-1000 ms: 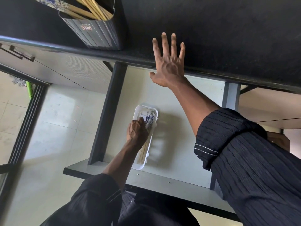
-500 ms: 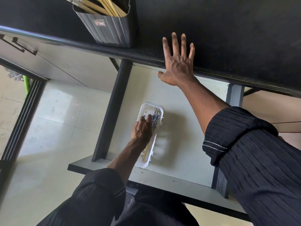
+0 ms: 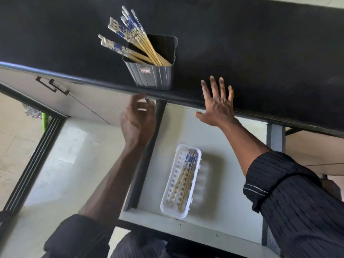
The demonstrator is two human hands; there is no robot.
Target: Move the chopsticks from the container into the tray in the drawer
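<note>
left hand (image 3: 138, 121) empty below container (image 3: 154, 71); chopsticks (image 3: 186, 175) in tray (image 3: 168, 202).

Bright daylight from the left washes the pale floor (image 3: 61, 151) and drawer (image 3: 214, 185) nearly white, the black countertop (image 3: 260, 43) stays dim and featureless, the tray (image 3: 168, 189) casts a soft shadow rightward, the left hand (image 3: 138, 121) smears with motion blur, and straight edges bow from wide-angle distortion.

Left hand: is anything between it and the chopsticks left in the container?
Nothing visible does. The left hand is empty, just below the counter edge, and the container stands open-topped above it, chopsticks fanning up and left. The right hand rests well aside.
</note>
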